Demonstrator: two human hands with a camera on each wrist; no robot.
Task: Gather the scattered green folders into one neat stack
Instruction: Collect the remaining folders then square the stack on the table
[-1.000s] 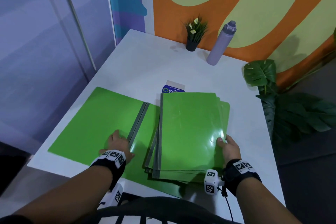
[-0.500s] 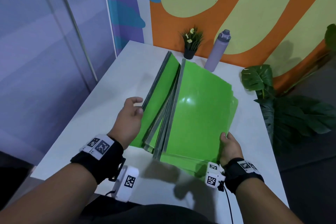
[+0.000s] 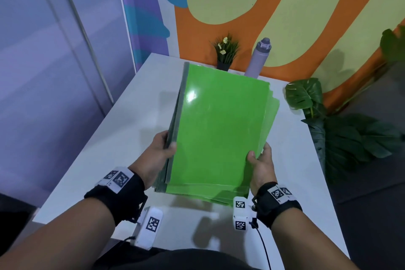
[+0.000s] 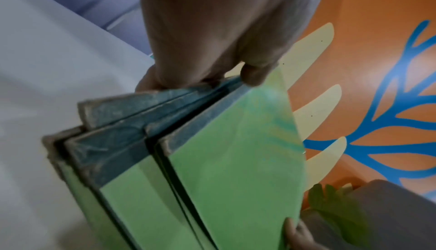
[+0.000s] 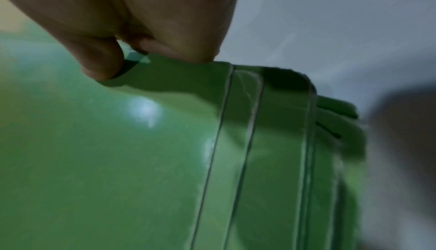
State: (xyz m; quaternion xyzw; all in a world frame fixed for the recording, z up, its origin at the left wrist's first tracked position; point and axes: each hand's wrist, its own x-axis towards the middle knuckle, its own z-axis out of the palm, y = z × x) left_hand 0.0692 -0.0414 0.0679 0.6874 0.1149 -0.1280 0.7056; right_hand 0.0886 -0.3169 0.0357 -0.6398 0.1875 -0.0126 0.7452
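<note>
Several green folders [image 3: 217,129] with grey spines are held together as one bundle, tilted up above the white table [image 3: 122,138]. My left hand [image 3: 161,149] grips the spine side of the bundle, thumb on the front cover. My right hand [image 3: 259,160] grips the open edge near the lower right corner. In the left wrist view the grey spines [image 4: 146,123] sit uneven, stepped one behind another. The right wrist view shows the folder edges [image 5: 259,142] fanned out under my thumb.
A small potted plant [image 3: 225,52] and a purple bottle [image 3: 259,59] stand at the table's far edge by the painted wall. A large leafy plant [image 3: 341,129] stands on the floor to the right of the table.
The folders lay on the table a second ago, one spread open at the left. Both hands lifted them, closed the left one in and now hold them as one upright bundle.
</note>
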